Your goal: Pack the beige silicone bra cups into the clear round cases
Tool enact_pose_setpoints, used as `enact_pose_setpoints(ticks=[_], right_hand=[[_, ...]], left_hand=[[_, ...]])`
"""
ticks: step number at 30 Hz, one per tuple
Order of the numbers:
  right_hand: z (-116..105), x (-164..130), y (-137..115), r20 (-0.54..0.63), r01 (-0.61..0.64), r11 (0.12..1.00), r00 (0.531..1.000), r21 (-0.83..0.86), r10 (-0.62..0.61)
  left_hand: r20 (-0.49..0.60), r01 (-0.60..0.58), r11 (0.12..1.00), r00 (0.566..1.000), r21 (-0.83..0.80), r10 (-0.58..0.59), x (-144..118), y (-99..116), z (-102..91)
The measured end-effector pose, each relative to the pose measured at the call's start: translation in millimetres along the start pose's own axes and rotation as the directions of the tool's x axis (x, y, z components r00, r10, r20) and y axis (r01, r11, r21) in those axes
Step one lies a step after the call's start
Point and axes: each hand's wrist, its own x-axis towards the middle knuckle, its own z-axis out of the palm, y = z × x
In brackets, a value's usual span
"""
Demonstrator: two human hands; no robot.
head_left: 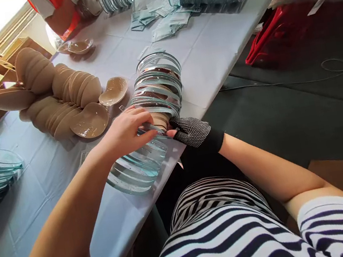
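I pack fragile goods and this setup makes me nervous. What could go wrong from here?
The row of clear trays runs to the table edge, partly overhanging; a nudge from the left hand or the gloved right hand might tip some off. The leaning stack of beige pads could topple toward the loose pad. The floor cable could snag a foot.
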Motion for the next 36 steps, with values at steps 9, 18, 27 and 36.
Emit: enact_pose_setpoints(ticks=[9, 18, 27, 36], right_hand=[[-10.1, -6.4, -22.5, 0.006, -0.012, 0.986, 1.0, -0.168, 0.013], [10.5, -16.6, 2.7, 0.172, -0.17, 0.908, 0.979, 0.384, 0.11], [9.4, -19.3, -4.9, -0.113, 0.068, 0.994, 0.991, -0.081, -0.077], [7.2, -3.6, -7.4, 0.192, -0.096, 0.962, 0.98, 0.254, 0.047]], left_hand=[[-0.007, 0.005, 0.999, 1.0, 0.037, -0.005, 13.4, -2.6, 1.3], [-0.213, 0.037, 0.999, 0.976, -0.017, -0.039, 5.3, -22.4, 7.1], [-0.113, 0.03, 0.993, 0.993, -0.117, -0.044, -4.9, -19.1, 1.7], [-0.167, 0.049, 0.98, 0.982, -0.192, -0.082, -9.2, -18.8, 5.0]])
